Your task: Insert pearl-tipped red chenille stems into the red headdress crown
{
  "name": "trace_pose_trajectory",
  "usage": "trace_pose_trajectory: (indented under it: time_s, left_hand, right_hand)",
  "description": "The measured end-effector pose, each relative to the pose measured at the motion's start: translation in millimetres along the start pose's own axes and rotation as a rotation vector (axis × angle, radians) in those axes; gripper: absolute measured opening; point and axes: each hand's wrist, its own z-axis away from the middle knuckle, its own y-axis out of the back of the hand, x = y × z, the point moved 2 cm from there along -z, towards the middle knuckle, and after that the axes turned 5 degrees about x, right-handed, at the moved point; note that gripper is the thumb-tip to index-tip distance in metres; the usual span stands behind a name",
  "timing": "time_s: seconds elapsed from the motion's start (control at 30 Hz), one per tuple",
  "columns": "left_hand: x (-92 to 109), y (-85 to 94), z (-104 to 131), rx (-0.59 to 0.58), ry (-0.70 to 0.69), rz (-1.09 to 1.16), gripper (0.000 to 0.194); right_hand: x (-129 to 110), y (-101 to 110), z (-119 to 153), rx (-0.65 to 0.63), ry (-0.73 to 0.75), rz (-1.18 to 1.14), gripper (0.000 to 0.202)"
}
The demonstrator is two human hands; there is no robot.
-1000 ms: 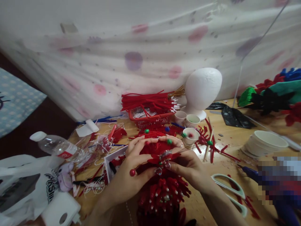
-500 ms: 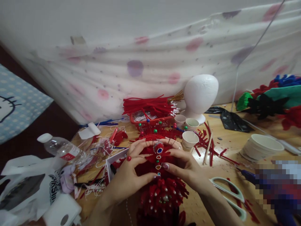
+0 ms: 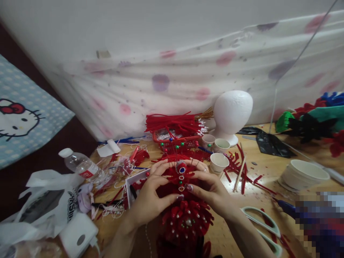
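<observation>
Both hands hold a red headpiece (image 3: pixel 185 220) made of velvety flower shapes tipped with pearls, at the lower middle. My left hand (image 3: pixel 153 191) curls round its left side, the thumb beside the column of jewelled ornaments (image 3: pixel 181 178). From the right, my right hand (image 3: pixel 212 190) grips it, with the thumb close to the lowest gold-rimmed jewel. Fingers of both hands reach behind the upper part. Thin wires with red, green and blue beads stand up above the fingers. What lies under the fingertips is hidden.
Behind are a red basket (image 3: pixel 185 141) of red stems, a white foam head (image 3: pixel 233 114) and small cups (image 3: pixel 219 162). Green-handled scissors (image 3: pixel 264 224) and a larger cup (image 3: pixel 305 175) are at right. A water bottle (image 3: pixel 80 165), plastic bag (image 3: pixel 48 200) and white box (image 3: pixel 77 234) are at left.
The view has shifted, so the surroundings sit further right and lower. My left thumb has moved up slightly and now covers the small blue jewel at the column's bottom.
</observation>
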Motion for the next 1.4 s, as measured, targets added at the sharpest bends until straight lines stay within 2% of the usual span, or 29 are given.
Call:
trace_pose_trajectory:
  time_s: [0.13, 0.3, 0.43, 0.57, 0.67, 0.73, 0.83, 1.1, 1.17, 1.27, 1.4]
  left_hand:
    - [-0.2, -0.4, 1.1, -0.028, -0.025, -0.004, 0.019]
    - [-3.5, -2.0, 3.7, 0.020, 0.029, 0.031, 0.026]
    - [0.7, -1.9, 3.0, -0.015, -0.002, 0.023, 0.020]
    - [4.3, -0.3, 1.8, 0.013, -0.018, 0.039, 0.023]
    - [4.5, -0.6, 1.7, -0.016, -0.024, 0.008, 0.019]
    - [3.8, -1.0, 1.5, -0.025, -0.028, -0.001, 0.022]
    - [1.6, -1.9, 1.4, -0.012, -0.036, 0.003, 0.030]
    - [-5.8, -5.5, 3.8, 0.071, 0.003, 0.046, 0.034]
    - [-4.3, -6.4, 4.2, 0.082, -0.017, 0.020, 0.031]
    - [-2.1, -7.6, 4.9, 0.090, -0.060, 0.018, 0.016]
    - [-3.0, -8.0, 5.4, 0.106, -0.073, 0.026, 0.024]
  right_hand:
    - [0.5, 0.5, 0.1, 0.026, 0.029, -0.002, 0.013]
    - [-0.4, -1.2, 0.1, 0.003, 0.013, -0.004, 0.018]
    - [-0.7, -1.1, 0.0, 0.027, 0.037, -0.018, 0.017]
    - [2.1, 0.6, 0.6, 0.017, 0.069, 0.003, 0.016]
    - [3.9, 1.5, 0.9, -0.005, 0.117, 0.001, 0.019]
    - [4.9, 1.2, 0.7, -0.011, 0.097, 0.000, 0.022]
    - [5.3, 0.0, 0.0, 0.007, 0.047, 0.011, 0.022]
    - [7.2, -0.9, -0.1, 0.002, 0.050, -0.026, 0.025]
    - [8.0, -0.7, -0.1, 0.020, 0.064, -0.032, 0.024]
    - [7.3, -0.7, -0.4, 0.038, 0.103, -0.031, 0.022]
    - [6.1, -1.2, -1.1, 0.027, 0.077, -0.013, 0.021]
